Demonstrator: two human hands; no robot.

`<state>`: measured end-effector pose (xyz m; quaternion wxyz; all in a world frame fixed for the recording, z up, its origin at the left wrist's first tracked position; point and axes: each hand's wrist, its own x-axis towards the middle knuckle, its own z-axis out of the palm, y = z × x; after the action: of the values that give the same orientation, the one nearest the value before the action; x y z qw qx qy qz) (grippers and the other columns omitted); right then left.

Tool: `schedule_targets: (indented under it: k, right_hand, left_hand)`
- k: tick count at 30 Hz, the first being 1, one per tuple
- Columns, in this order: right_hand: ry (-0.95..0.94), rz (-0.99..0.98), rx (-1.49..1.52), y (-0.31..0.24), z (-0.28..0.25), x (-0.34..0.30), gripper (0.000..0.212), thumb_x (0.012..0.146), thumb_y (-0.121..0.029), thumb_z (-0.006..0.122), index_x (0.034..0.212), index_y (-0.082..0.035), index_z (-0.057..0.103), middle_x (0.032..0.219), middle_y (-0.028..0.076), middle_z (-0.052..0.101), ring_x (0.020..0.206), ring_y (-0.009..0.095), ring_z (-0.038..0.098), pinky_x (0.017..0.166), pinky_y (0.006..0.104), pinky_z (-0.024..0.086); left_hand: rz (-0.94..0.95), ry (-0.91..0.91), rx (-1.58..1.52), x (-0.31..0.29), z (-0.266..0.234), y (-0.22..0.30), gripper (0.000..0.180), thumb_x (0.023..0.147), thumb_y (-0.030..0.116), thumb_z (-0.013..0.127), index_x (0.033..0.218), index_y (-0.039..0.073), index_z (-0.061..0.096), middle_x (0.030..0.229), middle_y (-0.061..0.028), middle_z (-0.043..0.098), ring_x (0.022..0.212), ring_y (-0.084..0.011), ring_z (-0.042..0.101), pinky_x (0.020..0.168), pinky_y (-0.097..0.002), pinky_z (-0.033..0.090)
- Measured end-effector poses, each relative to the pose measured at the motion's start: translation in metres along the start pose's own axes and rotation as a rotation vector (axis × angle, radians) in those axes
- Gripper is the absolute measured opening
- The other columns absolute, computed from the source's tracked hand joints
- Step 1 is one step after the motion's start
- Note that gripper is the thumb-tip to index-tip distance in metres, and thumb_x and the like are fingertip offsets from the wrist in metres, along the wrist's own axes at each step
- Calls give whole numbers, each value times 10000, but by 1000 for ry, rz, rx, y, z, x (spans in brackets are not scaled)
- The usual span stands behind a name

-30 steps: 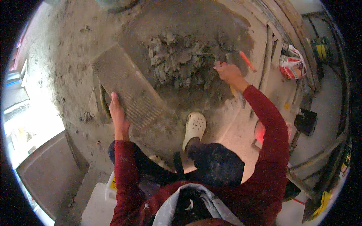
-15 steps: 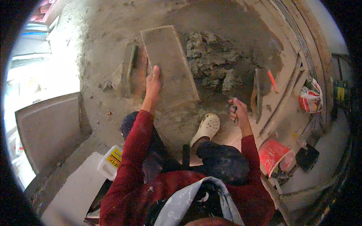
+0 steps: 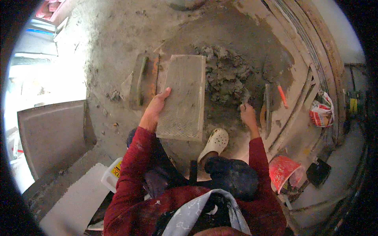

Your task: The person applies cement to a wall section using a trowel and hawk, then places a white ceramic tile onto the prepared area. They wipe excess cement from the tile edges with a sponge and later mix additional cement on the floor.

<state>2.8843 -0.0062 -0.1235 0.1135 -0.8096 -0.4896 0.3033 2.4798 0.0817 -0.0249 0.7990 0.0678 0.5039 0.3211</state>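
Note:
My left hand [image 3: 155,109] is closed on the left edge of a rectangular grey tile [image 3: 183,92], thumb on the upward face, which has fine ridges at its near end. Fingers underneath are hidden. My right hand [image 3: 248,115] is closed around a trowel; its handle is mostly covered, and its grey blade [image 3: 246,95] is at the near right edge of a lumpy mortar heap [image 3: 228,74]. That heap lies on a wet, dark patch of floor just right of the tile. Left of the tile lie a flat trowel with a green handle [image 3: 141,82] and an orange tool [image 3: 155,72].
At right lie a long narrow tool [image 3: 268,108] and an orange stick [image 3: 282,96], with a red bucket [image 3: 284,171] and a bag [image 3: 322,110] farther out. A large panel [image 3: 55,133] and a white jug [image 3: 110,176] stand at left. My pale clog [image 3: 216,141] is near the tile.
The tile has come nearer to me and turned so its long sides point almost straight ahead; ridges now show. My right hand has moved slightly forward with the trowel. The view has shifted.

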Motion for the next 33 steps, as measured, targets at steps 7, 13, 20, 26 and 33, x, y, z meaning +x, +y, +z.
schedule_targets:
  k: [7,13,20,26,33]
  right_hand:
    - [-101,103,258,23,6,3,344,988,-330,550,916,4,584,668,80,562,474,181,556,438,347,441]
    - [-34,53,199,43,28,23,312,998,-308,538,903,-13,575,629,39,529,461,144,520,414,334,423]
    - [-174,253,555,-9,1,-6,345,998,-347,540,908,-18,586,632,25,525,458,128,501,414,316,410]
    - [-143,292,481,10,-11,-14,367,1005,-397,529,958,-37,581,625,-3,495,434,100,445,401,290,380]
    - [-98,249,811,-20,-27,-90,348,990,-384,554,1049,-47,621,619,-7,482,453,101,448,420,274,383]
  left_hand:
    - [-278,-52,-111,-32,-10,24,356,997,244,539,1215,-37,557,1072,-176,692,861,-294,711,791,-455,602]
    - [-227,-101,-213,-52,-2,50,363,982,221,569,1265,-4,543,1134,-162,684,909,-308,707,821,-450,596]
    - [-157,-49,-140,-57,-1,56,333,1003,206,529,1232,-36,539,1093,-172,685,911,-290,706,830,-440,602]
    - [16,-8,59,-25,0,35,378,1000,291,544,1186,-35,592,1065,-144,686,870,-248,694,782,-391,583]
    - [414,177,279,5,10,-7,435,966,372,605,1101,-40,641,998,-83,668,854,-193,628,752,-338,518]
